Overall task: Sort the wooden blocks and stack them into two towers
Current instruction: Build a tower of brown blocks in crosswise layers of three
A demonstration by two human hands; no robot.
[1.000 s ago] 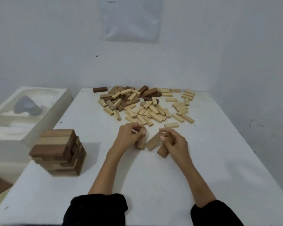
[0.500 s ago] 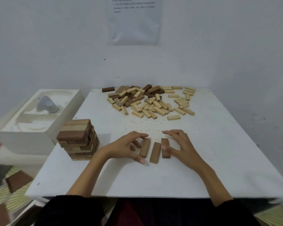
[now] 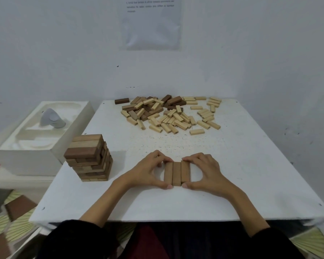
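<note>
Wood on white: a row of three brown blocks (image 3: 176,173) pinched between both hands near the front of the table (image 3: 232,184).
The blocks lie flat, side by side and touching, long sides running away from the person. The left hand (image 3: 148,171) curls round the row's left part, thumb on the near end and fingers on the far end; the right hand (image 3: 206,171) mirrors it on the right. A stacked tower (image 3: 89,157) of mixed brown blocks stands near the table's left edge, well apart from the hands. A pile of loose blocks (image 3: 168,114), mostly pale with some dark, lies at the far side. A white foam tray (image 3: 36,139) sits beside the table.
</note>
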